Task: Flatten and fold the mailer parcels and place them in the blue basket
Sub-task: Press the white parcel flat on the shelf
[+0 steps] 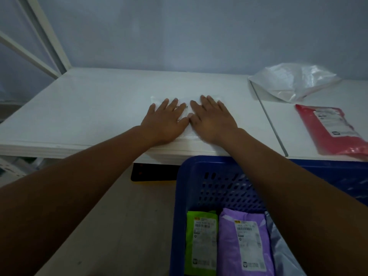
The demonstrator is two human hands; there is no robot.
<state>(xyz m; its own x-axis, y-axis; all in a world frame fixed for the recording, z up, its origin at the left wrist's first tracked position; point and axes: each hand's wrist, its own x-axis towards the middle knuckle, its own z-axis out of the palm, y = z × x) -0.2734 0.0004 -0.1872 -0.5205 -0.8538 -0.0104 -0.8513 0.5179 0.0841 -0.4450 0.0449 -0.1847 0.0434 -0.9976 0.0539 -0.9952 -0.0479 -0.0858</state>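
A white mailer parcel (187, 100) lies flat on the white table (89, 108) near its front edge. My left hand (165, 120) and my right hand (211, 118) press down on it side by side, fingers straight and spread, thumbs almost touching. Most of the mailer is hidden under my palms. The blue basket (179, 196) stands on the floor below the table's front edge. Inside it lie a folded green mailer (201, 242), a folded purple mailer (245, 242) and a pale grey one (282, 253) partly under my right forearm.
A red mailer (330, 130) with a white label lies on the right table section. Behind it sits a crumpled translucent white mailer (292, 80). A grey seam (270, 124) divides the tables. A white frame (49, 36) rises at the back left, against the wall.
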